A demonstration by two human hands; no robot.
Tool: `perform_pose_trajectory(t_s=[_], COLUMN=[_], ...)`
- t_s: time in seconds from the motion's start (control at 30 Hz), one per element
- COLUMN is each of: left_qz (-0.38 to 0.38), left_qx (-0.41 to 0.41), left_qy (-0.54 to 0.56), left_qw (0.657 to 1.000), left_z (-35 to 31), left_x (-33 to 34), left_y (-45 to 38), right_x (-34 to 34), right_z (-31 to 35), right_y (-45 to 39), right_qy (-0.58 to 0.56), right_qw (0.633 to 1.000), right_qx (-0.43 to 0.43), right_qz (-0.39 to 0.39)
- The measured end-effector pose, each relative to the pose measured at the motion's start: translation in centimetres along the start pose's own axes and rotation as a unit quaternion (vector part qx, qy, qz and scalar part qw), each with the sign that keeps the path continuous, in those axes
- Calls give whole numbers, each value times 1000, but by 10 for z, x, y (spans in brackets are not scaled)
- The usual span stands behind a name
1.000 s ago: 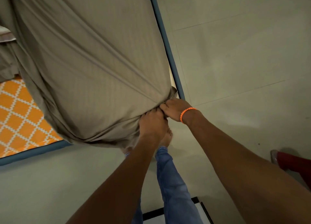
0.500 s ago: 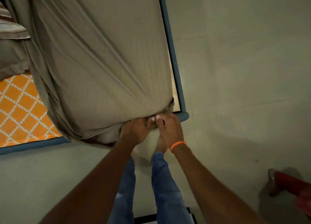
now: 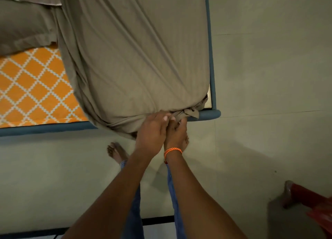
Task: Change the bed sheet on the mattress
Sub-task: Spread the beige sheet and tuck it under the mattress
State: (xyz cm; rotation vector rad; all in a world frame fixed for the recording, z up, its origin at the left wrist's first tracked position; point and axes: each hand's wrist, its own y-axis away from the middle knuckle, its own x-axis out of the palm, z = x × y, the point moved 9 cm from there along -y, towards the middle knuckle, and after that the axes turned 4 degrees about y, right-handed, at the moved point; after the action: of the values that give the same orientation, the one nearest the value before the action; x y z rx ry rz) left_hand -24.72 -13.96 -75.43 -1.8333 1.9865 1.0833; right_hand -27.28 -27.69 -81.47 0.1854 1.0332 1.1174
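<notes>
Both hands meet at the mattress corner, where the taupe bed sheet (image 3: 136,59) is bunched into a knot (image 3: 186,113). The left hand (image 3: 152,132) pinches the gathered cloth; the right hand (image 3: 177,132) (orange braided wristband (image 3: 172,151)) grips it just beside. The sheet stretches over the mattress on the blue bed frame (image 3: 209,41), with the orange patterned cover (image 3: 34,89) bare at the left.

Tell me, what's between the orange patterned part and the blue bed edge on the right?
In the head view, the grey sheet, stretched over the mattress, fills that stretch.
</notes>
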Motion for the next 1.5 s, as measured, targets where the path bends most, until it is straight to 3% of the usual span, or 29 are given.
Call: perform_pose_trajectory(t_s=[0.07, 0.13, 0.2, 0.37, 0.53, 0.67, 0.77, 0.87, 1.0, 1.13, 1.2, 1.4, 1.5], left_qz=[-96, -113, -71, 23, -20, -31, -3, 57, 89, 77, 70, 63, 101], left_qx=[26, 59, 52, 34, -1, 86, 124, 153, 109, 90, 66, 12, -22], left_qy=[-47, -108, -169, -269, -236, -227, -234, -273, -329, -358, -346, -309, -295], left_qw=[994, 986, 982, 962, 971, 969, 964, 948, 934, 926, 933, 949, 950], left_z=[13, 27, 49, 87, 94, 77, 72, 75, 94, 102, 105, 97, 93], left_x=[-29, -35, -23, -15, -52, -74, -70, -48, -35, -34, -40, -51, -51], left_y=[37, 63, 74, 71, 57, 43, 45, 57, 68, 70, 65, 19, 8], right_x=[9, 21, 35, 45, 71, 108, 116, 108, 64, 0, -22, -10, 17], right_z=[36, 57, 73, 79, 92, 88, 83, 84, 89, 81, 67, 68, 71], right_y=[13, 27, 36, 62, 59, 35, 30, 35, 51, 46, 28, -14, -29], right_qy=[-6, -4, 75, 314, 438, 505, 514, 476, 297, 308, 360, 409, 498], right_qw=[998, 992, 973, 850, 795, 769, 764, 781, 862, 860, 854, 837, 787], right_qx=[-69, -123, -208, -414, -400, -323, -326, -370, -404, -392, -355, -363, -345], right_qz=[2, 26, 61, 83, 127, 223, 213, 160, 75, -109, -127, 3, 116])
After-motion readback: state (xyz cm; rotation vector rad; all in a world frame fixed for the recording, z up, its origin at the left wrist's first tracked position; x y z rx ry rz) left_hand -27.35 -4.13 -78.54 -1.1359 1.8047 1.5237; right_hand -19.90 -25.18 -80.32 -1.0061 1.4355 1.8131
